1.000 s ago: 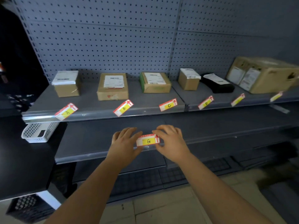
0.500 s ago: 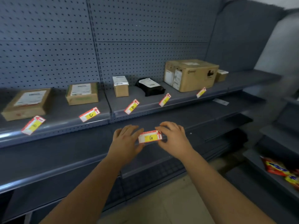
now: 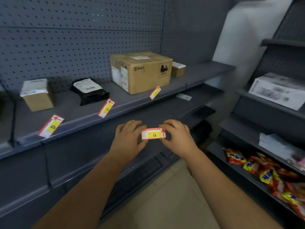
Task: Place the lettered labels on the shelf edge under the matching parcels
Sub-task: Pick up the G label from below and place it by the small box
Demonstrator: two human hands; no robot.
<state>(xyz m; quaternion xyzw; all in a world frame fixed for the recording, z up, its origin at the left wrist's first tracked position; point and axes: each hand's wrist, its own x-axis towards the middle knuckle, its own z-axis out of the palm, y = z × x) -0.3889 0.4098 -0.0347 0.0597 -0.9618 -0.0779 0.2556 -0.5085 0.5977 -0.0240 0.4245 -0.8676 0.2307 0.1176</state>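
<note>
Left hand [image 3: 127,141] and right hand [image 3: 179,138] each pinch one end of the G label [image 3: 153,133], letter facing up to read, in midair below the shelf edge [image 3: 132,104]. Probable target: unlabelled small parcel [image 3: 178,69] beside the PICO box [image 3: 142,71].

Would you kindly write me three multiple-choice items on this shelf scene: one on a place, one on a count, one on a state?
1. Where do the snack packets lie? A) on the upper shelf B) on the floor C) on a low shelf at the right
2. How many labels sit on the upper shelf edge? A) one B) three C) six
3. How is the G label held? A) pinched between both hands B) lying on a shelf C) in one hand alone
Answers: 1 C, the packets fill that low shelf. 2 B, three stand along that edge. 3 A, the left hand and the right hand each pinch one end.
</note>
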